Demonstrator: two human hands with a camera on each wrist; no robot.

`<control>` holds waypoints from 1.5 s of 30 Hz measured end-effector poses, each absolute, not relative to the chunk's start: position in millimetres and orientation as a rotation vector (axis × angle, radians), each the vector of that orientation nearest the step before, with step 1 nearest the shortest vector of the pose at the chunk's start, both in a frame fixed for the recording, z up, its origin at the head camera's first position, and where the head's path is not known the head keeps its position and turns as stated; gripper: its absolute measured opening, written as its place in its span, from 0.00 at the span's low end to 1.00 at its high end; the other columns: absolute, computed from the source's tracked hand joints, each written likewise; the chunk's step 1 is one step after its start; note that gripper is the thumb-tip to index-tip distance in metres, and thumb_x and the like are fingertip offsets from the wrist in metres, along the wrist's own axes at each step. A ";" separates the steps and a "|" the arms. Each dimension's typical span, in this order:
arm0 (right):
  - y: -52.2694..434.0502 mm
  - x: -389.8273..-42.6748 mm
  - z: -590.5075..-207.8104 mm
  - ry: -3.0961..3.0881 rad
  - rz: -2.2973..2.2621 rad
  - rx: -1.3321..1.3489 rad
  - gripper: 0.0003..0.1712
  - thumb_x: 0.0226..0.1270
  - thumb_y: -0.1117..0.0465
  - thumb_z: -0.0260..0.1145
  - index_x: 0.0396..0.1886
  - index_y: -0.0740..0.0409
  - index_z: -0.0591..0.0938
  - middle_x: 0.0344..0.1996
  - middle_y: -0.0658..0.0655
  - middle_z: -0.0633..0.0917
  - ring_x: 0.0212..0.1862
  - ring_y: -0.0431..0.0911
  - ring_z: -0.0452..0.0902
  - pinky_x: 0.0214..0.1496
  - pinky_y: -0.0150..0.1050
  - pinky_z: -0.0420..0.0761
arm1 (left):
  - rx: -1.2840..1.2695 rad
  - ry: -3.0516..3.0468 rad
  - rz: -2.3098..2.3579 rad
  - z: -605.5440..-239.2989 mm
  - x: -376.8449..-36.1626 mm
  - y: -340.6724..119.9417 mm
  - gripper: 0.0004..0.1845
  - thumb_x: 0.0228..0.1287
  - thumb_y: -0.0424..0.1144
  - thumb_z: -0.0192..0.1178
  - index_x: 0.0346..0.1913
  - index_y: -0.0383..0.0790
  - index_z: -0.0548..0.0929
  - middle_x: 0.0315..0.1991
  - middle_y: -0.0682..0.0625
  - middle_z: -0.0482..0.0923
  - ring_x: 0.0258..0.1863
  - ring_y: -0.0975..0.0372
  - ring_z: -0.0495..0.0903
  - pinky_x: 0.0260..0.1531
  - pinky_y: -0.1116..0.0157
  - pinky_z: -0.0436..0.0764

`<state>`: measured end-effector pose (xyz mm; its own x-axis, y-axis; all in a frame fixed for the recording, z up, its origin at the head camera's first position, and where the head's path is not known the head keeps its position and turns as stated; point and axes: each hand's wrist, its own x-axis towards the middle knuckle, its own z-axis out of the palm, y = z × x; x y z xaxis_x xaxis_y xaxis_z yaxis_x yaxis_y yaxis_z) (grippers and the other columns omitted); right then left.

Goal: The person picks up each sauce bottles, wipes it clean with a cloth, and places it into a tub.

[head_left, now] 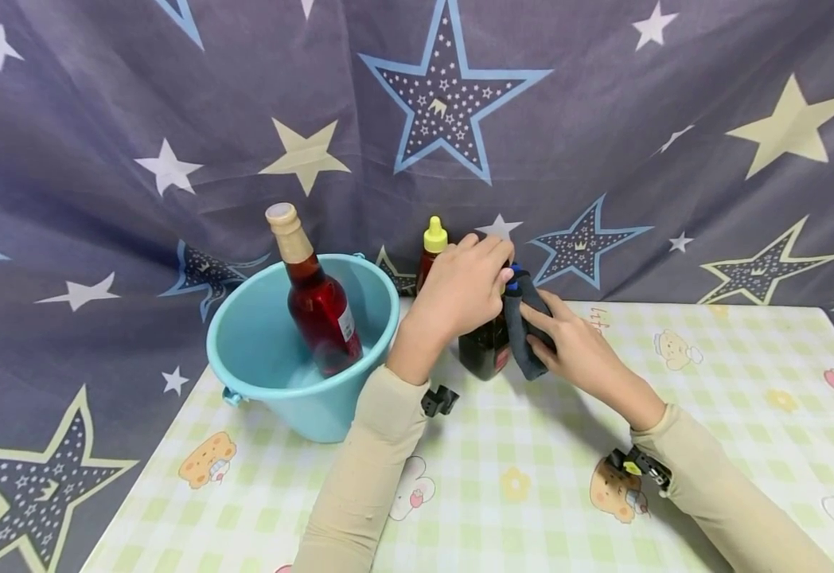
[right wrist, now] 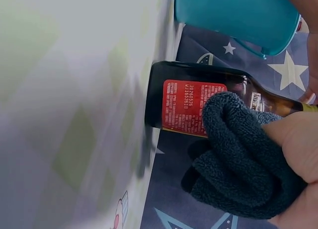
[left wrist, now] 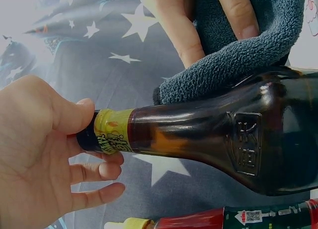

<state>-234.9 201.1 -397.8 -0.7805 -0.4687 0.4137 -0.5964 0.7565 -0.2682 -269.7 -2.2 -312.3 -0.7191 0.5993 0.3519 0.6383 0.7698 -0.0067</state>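
Observation:
In the left wrist view, my left hand (left wrist: 35,149) pinches the black cap of a dark brown glass sauce bottle (left wrist: 198,134) between thumb and fingers. A yellow band circles the bottle's neck. The right wrist view shows a red label (right wrist: 186,105) on its side. My right hand (head_left: 582,350) grips a folded dark grey-blue towel (right wrist: 238,159), which lies against the bottle's neck and shoulder. The bottle's base is at the tabletop; whether it touches I cannot tell. From the head view, my left hand (head_left: 467,278) hides the bottle's top.
A light blue bucket (head_left: 302,414) stands on the left with a red-liquid bottle (head_left: 320,318) leaning inside it. Behind my left hand is a yellow-capped squeeze bottle (head_left: 433,243). The checked tablecloth (head_left: 503,525) reaches back to a star-printed curtain (head_left: 574,119).

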 end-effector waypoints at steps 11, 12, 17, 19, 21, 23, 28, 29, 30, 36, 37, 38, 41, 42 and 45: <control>199.1 -233.0 -399.5 -2.688 0.533 0.769 0.30 0.67 0.70 0.68 0.69 0.66 0.75 0.65 0.77 0.73 0.40 0.60 0.82 0.32 0.45 0.79 | -0.957 -2.657 -0.174 -314.2 -270.1 -2.6 0.12 0.81 0.46 0.48 0.54 0.46 0.78 0.49 0.52 0.78 0.44 0.56 0.75 0.48 0.62 0.77; 199.2 -233.1 -399.6 -2.689 0.533 0.765 0.30 0.67 0.71 0.69 0.69 0.66 0.75 0.65 0.77 0.73 0.40 0.60 0.82 0.32 0.45 0.79 | -0.957 -2.654 -0.173 -314.1 -270.1 -2.5 0.12 0.81 0.46 0.48 0.54 0.46 0.78 0.49 0.51 0.78 0.44 0.56 0.75 0.48 0.62 0.77; 200.9 -235.5 -400.9 -2.719 0.539 0.752 0.31 0.67 0.71 0.68 0.69 0.66 0.75 0.65 0.77 0.72 0.38 0.59 0.82 0.31 0.45 0.78 | -0.956 -2.647 -0.161 -312.9 -269.8 -2.2 0.12 0.81 0.46 0.48 0.54 0.46 0.78 0.49 0.52 0.78 0.44 0.57 0.75 0.48 0.62 0.77; 202.1 -236.6 -401.9 -2.732 0.548 0.745 0.31 0.67 0.70 0.68 0.70 0.66 0.75 0.66 0.77 0.72 0.39 0.60 0.82 0.32 0.45 0.78 | -0.958 -2.644 -0.153 -312.6 -269.8 -1.8 0.12 0.81 0.46 0.48 0.54 0.46 0.78 0.50 0.52 0.78 0.45 0.57 0.75 0.48 0.62 0.78; 203.1 -237.1 -402.1 -2.739 0.560 0.742 0.31 0.67 0.71 0.68 0.70 0.66 0.75 0.66 0.76 0.72 0.41 0.60 0.82 0.32 0.45 0.78 | -0.958 -2.642 -0.149 -312.3 -269.9 -1.5 0.12 0.81 0.46 0.48 0.54 0.46 0.78 0.50 0.52 0.78 0.45 0.57 0.76 0.48 0.62 0.78; 203.7 -237.6 -402.4 -2.743 0.566 0.744 0.31 0.67 0.70 0.68 0.70 0.66 0.74 0.66 0.76 0.72 0.40 0.59 0.82 0.32 0.45 0.78 | -0.960 -2.642 -0.152 -312.2 -269.8 -1.6 0.12 0.81 0.46 0.48 0.54 0.46 0.78 0.50 0.52 0.78 0.45 0.57 0.76 0.48 0.62 0.78; 204.6 -238.9 -403.0 -2.747 0.581 0.760 0.32 0.67 0.71 0.68 0.71 0.66 0.74 0.66 0.76 0.72 0.40 0.59 0.81 0.32 0.44 0.77 | -0.963 -2.631 -0.156 -312.7 -269.8 -2.5 0.12 0.81 0.46 0.49 0.54 0.46 0.78 0.50 0.52 0.78 0.44 0.56 0.76 0.47 0.62 0.78; 204.7 -239.1 -403.0 -2.749 0.583 0.763 0.31 0.67 0.71 0.68 0.70 0.66 0.74 0.66 0.76 0.72 0.40 0.59 0.81 0.32 0.44 0.77 | -0.963 -2.625 -0.157 -312.9 -270.0 -2.6 0.11 0.81 0.46 0.49 0.53 0.46 0.78 0.49 0.52 0.78 0.44 0.56 0.76 0.47 0.62 0.78; 204.9 -239.6 -403.3 -2.751 0.583 0.765 0.31 0.67 0.71 0.67 0.70 0.66 0.74 0.66 0.76 0.72 0.41 0.59 0.81 0.32 0.45 0.77 | -0.962 -2.620 -0.160 -313.2 -270.2 -2.7 0.11 0.81 0.46 0.49 0.53 0.46 0.78 0.48 0.52 0.78 0.43 0.56 0.75 0.46 0.62 0.78; 205.9 -243.8 -406.3 -2.767 0.560 0.768 0.31 0.67 0.71 0.68 0.70 0.66 0.74 0.66 0.76 0.72 0.43 0.60 0.82 0.33 0.45 0.78 | -0.954 -2.604 -0.175 -312.8 -271.3 -3.2 0.10 0.80 0.45 0.50 0.50 0.46 0.78 0.46 0.52 0.78 0.41 0.56 0.75 0.43 0.62 0.77; 206.1 -244.2 -407.3 -2.767 0.558 0.767 0.31 0.67 0.71 0.68 0.70 0.66 0.74 0.66 0.76 0.73 0.41 0.59 0.82 0.32 0.44 0.78 | -0.956 -2.602 -0.178 -312.6 -271.2 -3.1 0.09 0.80 0.45 0.50 0.50 0.46 0.78 0.46 0.52 0.78 0.41 0.56 0.75 0.43 0.62 0.77; 206.0 -244.4 -408.4 -2.768 0.557 0.766 0.31 0.67 0.71 0.68 0.70 0.66 0.74 0.66 0.75 0.73 0.38 0.57 0.82 0.31 0.43 0.77 | -0.958 -2.602 -0.181 -312.7 -271.1 -2.9 0.09 0.80 0.45 0.50 0.50 0.46 0.78 0.46 0.52 0.78 0.41 0.56 0.75 0.43 0.62 0.77; 206.3 -244.8 -412.5 -2.770 0.542 0.771 0.31 0.66 0.71 0.68 0.70 0.66 0.75 0.65 0.76 0.74 0.28 0.49 0.77 0.28 0.39 0.73 | -0.967 -2.604 -0.184 -313.1 -270.4 -2.7 0.09 0.80 0.44 0.50 0.49 0.45 0.78 0.45 0.51 0.78 0.41 0.56 0.75 0.43 0.62 0.77; 206.2 -244.8 -413.8 -2.771 0.539 0.775 0.31 0.66 0.71 0.68 0.70 0.66 0.75 0.64 0.76 0.74 0.25 0.47 0.74 0.26 0.38 0.72 | -0.969 -2.602 -0.182 -313.2 -270.1 -2.8 0.09 0.80 0.44 0.50 0.49 0.45 0.78 0.45 0.51 0.78 0.41 0.56 0.75 0.43 0.62 0.77; 206.2 -245.4 -417.6 -2.782 0.511 0.790 0.31 0.66 0.72 0.67 0.69 0.66 0.75 0.63 0.77 0.75 0.23 0.45 0.71 0.25 0.37 0.71 | -0.970 -2.586 -0.173 -313.6 -270.4 -2.9 0.09 0.80 0.44 0.50 0.49 0.45 0.78 0.45 0.51 0.78 0.40 0.56 0.75 0.43 0.62 0.77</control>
